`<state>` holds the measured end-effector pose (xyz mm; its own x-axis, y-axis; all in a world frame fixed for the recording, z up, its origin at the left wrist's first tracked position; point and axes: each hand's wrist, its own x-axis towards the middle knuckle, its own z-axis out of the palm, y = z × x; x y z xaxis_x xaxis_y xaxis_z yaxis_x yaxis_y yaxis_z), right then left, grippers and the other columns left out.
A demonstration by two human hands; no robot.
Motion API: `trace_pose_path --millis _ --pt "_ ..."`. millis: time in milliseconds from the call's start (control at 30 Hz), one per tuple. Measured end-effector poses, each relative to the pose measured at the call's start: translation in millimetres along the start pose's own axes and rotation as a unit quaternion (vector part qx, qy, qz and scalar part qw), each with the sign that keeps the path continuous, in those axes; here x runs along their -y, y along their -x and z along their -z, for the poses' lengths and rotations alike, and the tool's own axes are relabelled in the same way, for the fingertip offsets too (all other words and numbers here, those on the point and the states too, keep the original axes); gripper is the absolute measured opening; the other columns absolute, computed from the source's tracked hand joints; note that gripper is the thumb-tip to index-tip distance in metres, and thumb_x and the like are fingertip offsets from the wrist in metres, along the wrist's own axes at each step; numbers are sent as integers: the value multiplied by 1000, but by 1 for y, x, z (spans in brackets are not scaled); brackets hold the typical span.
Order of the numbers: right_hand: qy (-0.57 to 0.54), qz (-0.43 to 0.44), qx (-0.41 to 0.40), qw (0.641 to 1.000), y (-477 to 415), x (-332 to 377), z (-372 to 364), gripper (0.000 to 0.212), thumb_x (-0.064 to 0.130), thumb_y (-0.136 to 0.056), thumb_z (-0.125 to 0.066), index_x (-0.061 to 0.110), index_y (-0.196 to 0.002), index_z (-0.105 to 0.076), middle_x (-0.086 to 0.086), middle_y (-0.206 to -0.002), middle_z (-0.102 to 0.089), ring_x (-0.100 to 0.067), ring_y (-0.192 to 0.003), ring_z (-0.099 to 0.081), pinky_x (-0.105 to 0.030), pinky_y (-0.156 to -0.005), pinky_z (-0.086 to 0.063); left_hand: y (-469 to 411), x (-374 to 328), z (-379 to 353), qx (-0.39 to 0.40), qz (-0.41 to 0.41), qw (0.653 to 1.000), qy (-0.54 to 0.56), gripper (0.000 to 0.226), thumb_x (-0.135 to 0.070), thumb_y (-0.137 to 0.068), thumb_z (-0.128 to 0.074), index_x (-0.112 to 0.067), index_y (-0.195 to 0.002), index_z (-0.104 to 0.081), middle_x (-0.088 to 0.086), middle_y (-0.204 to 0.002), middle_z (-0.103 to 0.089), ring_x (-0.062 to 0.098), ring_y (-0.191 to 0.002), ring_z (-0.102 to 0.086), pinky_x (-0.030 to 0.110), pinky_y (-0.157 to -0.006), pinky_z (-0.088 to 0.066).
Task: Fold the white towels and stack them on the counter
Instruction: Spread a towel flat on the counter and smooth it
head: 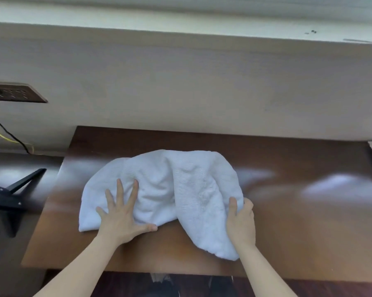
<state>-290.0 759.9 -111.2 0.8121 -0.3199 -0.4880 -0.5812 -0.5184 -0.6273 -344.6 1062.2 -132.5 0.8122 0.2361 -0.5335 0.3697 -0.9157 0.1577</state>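
- Left hand (121, 217) was flat, palm down, fingers spread, forearm coming in from lower left.
- Right hand (240, 221) gripped the towel (180, 185) edge, fingers curled, thumb on top.

Left hand (121, 217) flattens white towel (170, 189) (rumpled); right hand (240, 221) grips its edge.

Person, two items: left hand (120, 217) and right hand (240, 221), each bare, on a bare forearm reaching the lower frame edge. Below the near edge of the counter (288, 211): dark garment (202, 286) on the legs, bearing one pale frayed patch (159, 277).
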Motion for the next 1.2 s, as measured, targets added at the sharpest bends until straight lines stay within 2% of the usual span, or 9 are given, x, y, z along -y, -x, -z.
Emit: trace_pose_path --millis 133,233,400,533,733,833,967,1100,1200 --pt "20 7 -4 1000 2 3 0 38 51 -101 -32 20 -122 -40 -4 -93 -62 -24 -83 -57 -39 -70 -42 -1 -3 0 -2 2 1000 -1 149 -101 -36 -53 -48 -139 41 0 -148 52 46 -145 26 78 -106 -18" --pt "19 20 -3 1000 3 7 7 32 46 -103 -36 18 -114 -47 4 -81 -57 -22 -77 -55 -37 -69 -40 -5 -3 -1 2 3 1000 -27 149 -93 -44 -64 -48 -135 45 3 -147 54 48 -144 27 77 -106 -19" --pt "17 73 -49 996 4 16 33 29 43 -102 -38 18 -108 -52 2 -84 -58 -27 -83 -57 -38 -70 -40 -6 2 -8 -36 -2 997 -65 123 -95 -63 -44 -48 -137 43 5 -154 42 49 -146 15 74 -103 -27" --pt "1 109 -104 989 8 23 66 28 42 -102 -41 18 -105 -55 6 -83 -58 -21 -80 -53 -36 -72 -36 -6 5 -17 -79 -9 992 -94 96 -82 -83 -30 -46 -141 38 9 -160 31 51 -146 3 70 -101 -34" --pt "-20 160 -160 974 -7 26 121 24 39 -101 -46 18 -101 -57 1 -97 -59 -21 -95 -51 -30 -80 -33 4 16 -20 -99 -37 986 -132 63 -44 -103 -40 -44 -156 -6 13 -165 9 45 -144 -17 59 -92 -48" --pt "-25 172 -156 972 -15 30 145 25 42 -100 -47 20 -103 -59 3 -99 -59 -18 -94 -49 -29 -81 -33 15 10 -23 -76 -56 987 -132 61 -38 -105 -38 -42 -157 -5 11 -164 17 40 -146 -13 54 -94 -48" --pt "-2 207 -177 962 -27 24 173 29 43 -100 -47 19 -108 -60 4 -98 -59 -17 -92 -48 -30 -79 -33 33 -2 -39 -47 -66 994 -78 73 -75 -89 -24 -48 -155 -7 2 -164 21 35 -149 -3 59 -103 -41" --pt "-35 213 -250 944 -41 2 195 31 45 -99 -48 17 -109 -57 0 -92 -57 -23 -89 -51 -35 -78 -38 54 -14 -65 -51 -89 991 -82 87 -72 -88 -48 -48 -154 3 3 -164 24 33 -151 2 54 -111 -33" --pt "-76 132 -260 953 -56 -26 206 38 43 -101 -44 7 -111 -54 -6 -100 -54 -28 -99 -51 -38 -86 -38 66 -21 -76 -89 -89 989 -82 93 -49 -84 -73 -40 -157 -17 11 -166 -4 40 -148 -23 56 -100 -47"
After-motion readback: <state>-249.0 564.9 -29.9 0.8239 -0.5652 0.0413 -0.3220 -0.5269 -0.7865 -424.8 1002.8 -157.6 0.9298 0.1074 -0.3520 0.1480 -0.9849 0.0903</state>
